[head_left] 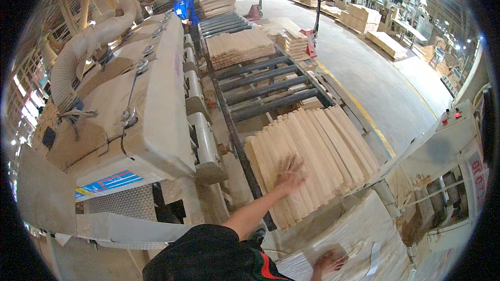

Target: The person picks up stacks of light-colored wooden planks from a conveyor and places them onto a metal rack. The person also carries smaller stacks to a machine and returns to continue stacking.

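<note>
My left hand (pixel 290 176) lies on a stack of pale wooden strips (pixel 320 145), its fingers spread over the upper faces. The strips sit side by side on a roller conveyor, their ends slightly uneven. Lower down, my right hand (pixel 331 261) is over a pale, worn machine table (pixel 359 234), fingers stretched out and a little blurred. Nothing shows in its grip; whether it touches the surface I cannot tell.
Dark rollers (pixel 276 101) lead away to a second stack of strips (pixel 239 47). A dusty machine (pixel 140 104) with a ribbed hose (pixel 65 75) lines the left. Far along it stands a person in blue (pixel 186 11). A control cabinet (pixel 437 148) is at right, a pallet jack (pixel 311 41) beyond.
</note>
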A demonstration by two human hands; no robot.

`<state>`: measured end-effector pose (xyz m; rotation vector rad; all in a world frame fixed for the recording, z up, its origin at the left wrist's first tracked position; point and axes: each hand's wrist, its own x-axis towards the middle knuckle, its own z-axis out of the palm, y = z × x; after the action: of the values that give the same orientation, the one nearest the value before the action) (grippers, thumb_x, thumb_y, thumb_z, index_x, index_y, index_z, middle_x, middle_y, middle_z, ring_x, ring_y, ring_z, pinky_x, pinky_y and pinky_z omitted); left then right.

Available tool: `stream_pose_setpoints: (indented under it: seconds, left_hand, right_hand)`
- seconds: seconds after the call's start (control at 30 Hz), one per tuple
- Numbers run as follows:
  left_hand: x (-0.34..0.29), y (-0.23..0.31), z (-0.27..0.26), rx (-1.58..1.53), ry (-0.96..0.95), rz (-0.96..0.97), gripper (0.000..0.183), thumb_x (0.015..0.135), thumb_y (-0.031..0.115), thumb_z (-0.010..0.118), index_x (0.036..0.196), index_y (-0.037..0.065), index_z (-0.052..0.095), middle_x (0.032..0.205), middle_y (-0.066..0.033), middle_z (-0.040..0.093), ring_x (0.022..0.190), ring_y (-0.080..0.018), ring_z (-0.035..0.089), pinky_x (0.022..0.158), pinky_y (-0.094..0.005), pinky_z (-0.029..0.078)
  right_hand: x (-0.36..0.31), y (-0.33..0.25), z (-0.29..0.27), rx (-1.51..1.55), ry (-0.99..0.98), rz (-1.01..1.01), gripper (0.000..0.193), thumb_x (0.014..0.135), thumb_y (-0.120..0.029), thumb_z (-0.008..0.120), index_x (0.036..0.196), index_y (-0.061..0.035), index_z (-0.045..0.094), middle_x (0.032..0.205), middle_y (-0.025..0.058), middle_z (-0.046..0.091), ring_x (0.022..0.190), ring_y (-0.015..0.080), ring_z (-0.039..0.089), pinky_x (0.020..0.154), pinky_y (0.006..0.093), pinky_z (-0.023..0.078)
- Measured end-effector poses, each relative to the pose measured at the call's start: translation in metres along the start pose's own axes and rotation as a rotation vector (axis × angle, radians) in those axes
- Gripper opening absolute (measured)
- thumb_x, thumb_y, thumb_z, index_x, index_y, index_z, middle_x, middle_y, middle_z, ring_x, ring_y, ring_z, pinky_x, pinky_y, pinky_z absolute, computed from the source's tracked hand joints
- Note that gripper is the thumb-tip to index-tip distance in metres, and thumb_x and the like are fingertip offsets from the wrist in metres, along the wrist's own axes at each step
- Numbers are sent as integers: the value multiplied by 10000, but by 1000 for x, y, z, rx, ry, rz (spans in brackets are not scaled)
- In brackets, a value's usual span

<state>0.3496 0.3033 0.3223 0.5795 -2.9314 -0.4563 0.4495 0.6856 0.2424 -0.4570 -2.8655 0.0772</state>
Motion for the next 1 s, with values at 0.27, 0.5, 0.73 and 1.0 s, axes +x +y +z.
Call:
stream_pose_setpoints:
  seconds: [0.27,0.5,0.73,1.0]
  left_hand:
    - [0,4,-6,-15,2,27,708,897,512,423,1470,162,201,1527,-158,118,1422,-299,42,1141,-492,-19]
    - [1,-4,7,4,41,37,714,890,523,435,1469,172,210,1530,-144,123,1420,-311,42,1140,-497,-20]
    - [2,-4,9,-8,28,29,710,886,524,439,1468,185,215,1530,-142,126,1419,-313,52,1134,-509,-29]
    - [1,0,0,-34,48,27,714,887,510,454,1465,160,222,1525,-162,130,1418,-315,59,1135,-510,-10]
  right_hand:
    - [1,14,25,-48,86,-36,619,927,-442,453,1364,-16,353,1464,163,283,1324,342,294,1041,505,265]
    - [1,7,18,-30,114,-53,601,929,-426,458,1355,-14,363,1441,174,328,1308,353,327,1028,512,287]
    - [3,15,28,-43,376,-202,587,927,-423,460,1345,-19,383,1441,175,333,1313,347,329,1025,497,293]
    - [7,24,42,-64,103,-37,611,930,-454,441,1355,-21,375,1449,167,318,1310,341,331,1024,493,292]
